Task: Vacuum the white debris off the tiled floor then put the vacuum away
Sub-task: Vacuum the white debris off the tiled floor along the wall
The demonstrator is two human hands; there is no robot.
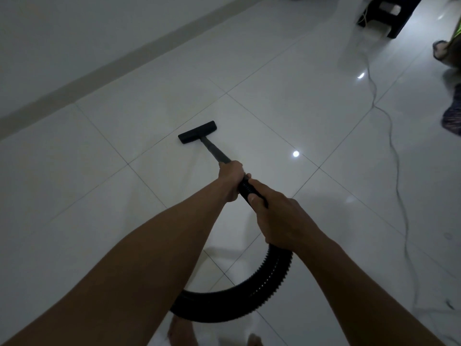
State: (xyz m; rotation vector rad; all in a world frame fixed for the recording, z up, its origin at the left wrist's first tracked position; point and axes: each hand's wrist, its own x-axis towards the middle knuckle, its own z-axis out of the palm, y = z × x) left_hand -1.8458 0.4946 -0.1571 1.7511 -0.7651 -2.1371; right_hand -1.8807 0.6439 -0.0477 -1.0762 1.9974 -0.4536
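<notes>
Noting pale baseboard strip (99,78) crossing far left, with glossy tiled floor (74,183) below it. Not making out any white debris on the tiles in this dim light. Resting floor nozzle (197,132) flat on the floor, left of centre. Gripping rigid wand (213,149) behind the nozzle with left hand (231,181), wrapping fingers (233,168) fully round the tube. Holding ribbed cuff of hose (237,303) with right hand (279,216), just behind the left, curling fingers and thumb round it. Trailing hose in a loop down and back under left forearm. Not seeing vacuum body.

Judging handling: wand probably stiff and light, steering well from this two-hand hold. Hose soft and springy, likely tugging back. Expecting the surest grip at the ribbed cuff.

Watching thin power cord (396,156) snaking over floor at right, well apart from nozzle, a possible snag. Logging dark furniture (399,18) at top right and another person's feet (451,121) at far right edge.
</notes>
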